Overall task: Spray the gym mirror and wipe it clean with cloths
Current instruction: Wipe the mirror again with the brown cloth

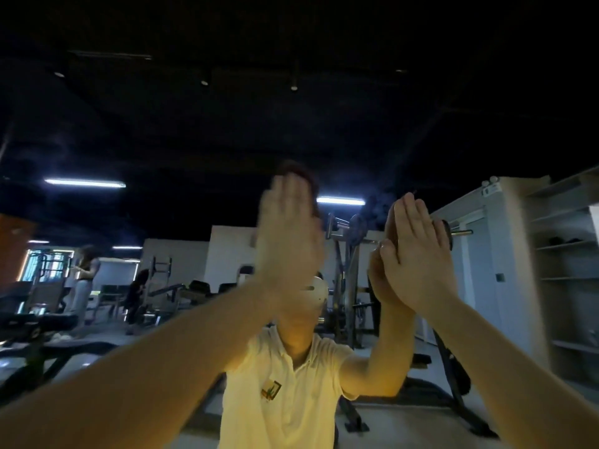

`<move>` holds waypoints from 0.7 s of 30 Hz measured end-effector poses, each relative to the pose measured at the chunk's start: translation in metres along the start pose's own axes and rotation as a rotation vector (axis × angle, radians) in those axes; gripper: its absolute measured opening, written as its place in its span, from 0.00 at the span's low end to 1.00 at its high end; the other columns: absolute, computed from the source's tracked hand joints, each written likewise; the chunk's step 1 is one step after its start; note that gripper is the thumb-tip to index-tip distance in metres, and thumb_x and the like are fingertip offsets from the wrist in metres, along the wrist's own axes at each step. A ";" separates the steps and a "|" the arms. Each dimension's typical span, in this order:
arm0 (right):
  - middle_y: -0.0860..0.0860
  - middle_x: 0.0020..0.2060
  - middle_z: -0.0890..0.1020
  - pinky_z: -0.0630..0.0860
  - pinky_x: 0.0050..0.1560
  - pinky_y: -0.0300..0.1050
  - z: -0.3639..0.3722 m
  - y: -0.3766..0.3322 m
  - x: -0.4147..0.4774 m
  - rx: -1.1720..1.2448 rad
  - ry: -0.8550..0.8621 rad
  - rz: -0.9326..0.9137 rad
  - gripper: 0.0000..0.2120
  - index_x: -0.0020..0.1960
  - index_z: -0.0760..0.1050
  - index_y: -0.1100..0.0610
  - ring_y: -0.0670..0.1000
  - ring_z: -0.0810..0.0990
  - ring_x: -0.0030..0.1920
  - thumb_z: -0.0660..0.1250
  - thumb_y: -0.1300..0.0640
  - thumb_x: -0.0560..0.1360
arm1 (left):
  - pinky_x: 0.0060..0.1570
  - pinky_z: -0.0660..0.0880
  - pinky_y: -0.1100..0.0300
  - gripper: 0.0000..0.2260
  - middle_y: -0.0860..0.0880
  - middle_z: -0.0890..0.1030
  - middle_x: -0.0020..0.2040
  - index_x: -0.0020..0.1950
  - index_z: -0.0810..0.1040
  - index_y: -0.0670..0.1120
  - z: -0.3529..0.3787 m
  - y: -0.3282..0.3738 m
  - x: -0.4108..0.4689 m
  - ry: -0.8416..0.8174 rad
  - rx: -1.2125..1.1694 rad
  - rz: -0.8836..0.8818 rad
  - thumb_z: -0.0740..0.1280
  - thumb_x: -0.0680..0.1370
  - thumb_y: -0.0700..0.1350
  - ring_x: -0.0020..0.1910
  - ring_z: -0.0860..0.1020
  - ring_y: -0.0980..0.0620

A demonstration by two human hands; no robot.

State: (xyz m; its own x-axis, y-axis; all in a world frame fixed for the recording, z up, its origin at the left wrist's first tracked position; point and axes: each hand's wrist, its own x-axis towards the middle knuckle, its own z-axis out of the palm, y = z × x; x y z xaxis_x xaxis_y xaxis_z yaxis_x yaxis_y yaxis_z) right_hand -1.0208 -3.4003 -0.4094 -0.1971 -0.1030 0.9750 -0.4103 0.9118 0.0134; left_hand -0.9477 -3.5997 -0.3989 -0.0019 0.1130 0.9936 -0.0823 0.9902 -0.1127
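1. While the person is standing close in front of the gym mirror (194, 124), both arms are reaching up and forward to the glass, which is filling almost the whole view.
2. The left hand (288, 234) is lying open, with the fingers straight, close together and pointing upward. It is blurred, so I cannot tell if it is touching the glass or if something is lying under the palm.
3. The right hand (418, 254) is also showing straight fingers, held together and pointing upward. It is pressing flat on the mirror, where the thumb side of the hand is meeting its own reflection.
4. Between and below the two hands, the reflection of the person is wearing a pale yellow polo shirt (285, 384), and the left hand is covering the head.
5. In the reflected room, a weight rack (346, 247) with a barbell is standing between the two hands, and dark gym machines (158, 286) are standing at the left, with a second person (84, 277) among them.
6. Two tube lights (85, 183) are glowing under the dark ceiling, and pale shelves (564, 254) are showing at the right edge of the view.
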 end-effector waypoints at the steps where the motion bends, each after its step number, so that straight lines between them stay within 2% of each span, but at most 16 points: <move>1: 0.51 0.83 0.41 0.38 0.82 0.53 -0.001 0.004 -0.003 0.000 -0.016 -0.022 0.38 0.84 0.39 0.54 0.48 0.36 0.81 0.35 0.41 0.77 | 0.80 0.59 0.40 0.29 0.38 0.60 0.82 0.82 0.55 0.39 0.006 0.027 -0.009 -0.043 -0.030 0.087 0.54 0.85 0.52 0.82 0.57 0.38; 3: 0.50 0.83 0.41 0.40 0.82 0.53 -0.004 0.014 -0.012 -0.010 -0.047 -0.061 0.36 0.83 0.38 0.53 0.47 0.37 0.81 0.36 0.43 0.77 | 0.82 0.49 0.41 0.29 0.39 0.53 0.85 0.84 0.50 0.40 0.017 0.068 -0.027 -0.174 -0.011 0.296 0.52 0.86 0.52 0.84 0.48 0.39; 5: 0.51 0.83 0.44 0.44 0.83 0.55 -0.005 0.025 -0.022 -0.033 -0.047 -0.092 0.34 0.82 0.38 0.52 0.47 0.39 0.82 0.39 0.45 0.77 | 0.83 0.43 0.43 0.28 0.41 0.49 0.85 0.83 0.46 0.42 0.025 0.074 -0.036 -0.225 0.001 0.435 0.50 0.87 0.52 0.84 0.44 0.42; 9: 0.53 0.83 0.52 0.51 0.82 0.60 0.006 0.029 -0.044 0.011 0.048 -0.105 0.31 0.83 0.48 0.56 0.51 0.45 0.83 0.45 0.49 0.82 | 0.82 0.48 0.43 0.27 0.42 0.52 0.83 0.81 0.49 0.44 0.020 0.009 -0.036 -0.167 0.051 0.541 0.53 0.85 0.53 0.83 0.49 0.44; 12: 0.54 0.83 0.54 0.51 0.81 0.62 0.015 0.020 -0.051 0.035 0.099 -0.048 0.32 0.84 0.51 0.58 0.53 0.48 0.84 0.46 0.50 0.82 | 0.81 0.55 0.40 0.29 0.40 0.58 0.82 0.81 0.53 0.42 0.004 -0.056 -0.038 -0.155 0.108 0.376 0.58 0.84 0.51 0.83 0.56 0.41; 14: 0.55 0.84 0.53 0.49 0.82 0.61 0.016 0.014 -0.052 0.047 0.098 -0.008 0.33 0.84 0.51 0.58 0.54 0.48 0.84 0.45 0.50 0.81 | 0.80 0.58 0.39 0.27 0.36 0.63 0.81 0.81 0.59 0.38 -0.011 -0.096 -0.044 -0.154 0.067 0.161 0.55 0.85 0.50 0.81 0.61 0.38; 16: 0.55 0.84 0.52 0.48 0.82 0.60 0.015 0.011 -0.054 0.054 0.077 0.011 0.34 0.84 0.50 0.59 0.54 0.47 0.83 0.44 0.49 0.80 | 0.80 0.56 0.40 0.29 0.36 0.61 0.82 0.82 0.57 0.38 -0.019 -0.115 -0.053 -0.150 0.015 -0.078 0.49 0.86 0.52 0.82 0.58 0.38; 19: 0.55 0.84 0.51 0.48 0.82 0.60 0.009 0.010 -0.062 0.042 0.034 -0.021 0.35 0.84 0.50 0.59 0.54 0.46 0.83 0.43 0.47 0.80 | 0.82 0.53 0.40 0.29 0.36 0.58 0.83 0.83 0.54 0.37 -0.009 -0.080 -0.065 -0.085 -0.048 -0.321 0.46 0.86 0.53 0.83 0.54 0.37; 21: 0.56 0.84 0.51 0.47 0.82 0.60 0.003 0.013 -0.070 0.067 0.001 -0.056 0.35 0.84 0.51 0.59 0.55 0.47 0.83 0.44 0.46 0.79 | 0.81 0.55 0.39 0.28 0.36 0.58 0.83 0.83 0.53 0.37 -0.003 -0.034 -0.071 -0.055 -0.064 -0.319 0.46 0.87 0.52 0.83 0.53 0.37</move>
State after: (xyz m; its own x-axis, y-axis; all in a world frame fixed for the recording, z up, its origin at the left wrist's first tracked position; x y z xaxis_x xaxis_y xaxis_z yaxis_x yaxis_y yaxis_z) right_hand -1.0152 -3.3820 -0.4782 -0.1713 -0.1529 0.9733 -0.4797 0.8758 0.0532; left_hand -0.9422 -3.6413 -0.4651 -0.0398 -0.2064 0.9777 -0.0245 0.9783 0.2056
